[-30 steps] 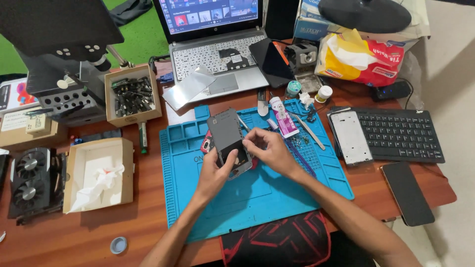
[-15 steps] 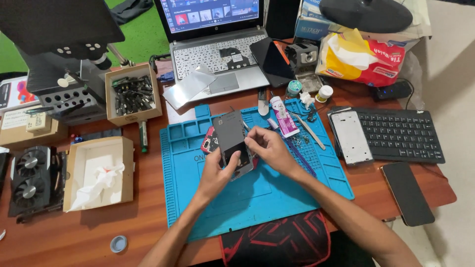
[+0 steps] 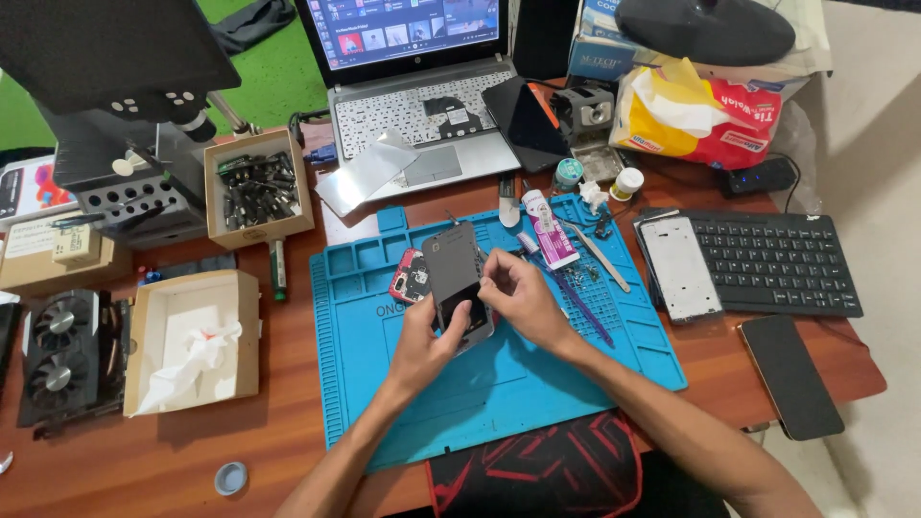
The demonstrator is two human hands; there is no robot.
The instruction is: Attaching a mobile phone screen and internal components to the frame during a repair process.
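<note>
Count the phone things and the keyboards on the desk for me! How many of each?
Phone held in both hands: 1
Opened phone body on blue mat: 1
White phone frame: 1
Dark phone at desk edge: 1
Laptop keyboard: 1
Separate black keyboard: 1
Total: 6

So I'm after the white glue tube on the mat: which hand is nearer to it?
Right. The right hand sits just below-left of the white tube; the left hand is farther, beyond the grey phone.

One head-worn camera looks steeply down from close above the counter (image 3: 288, 432), facing the laptop (image 3: 422, 86) at its far edge.
</note>
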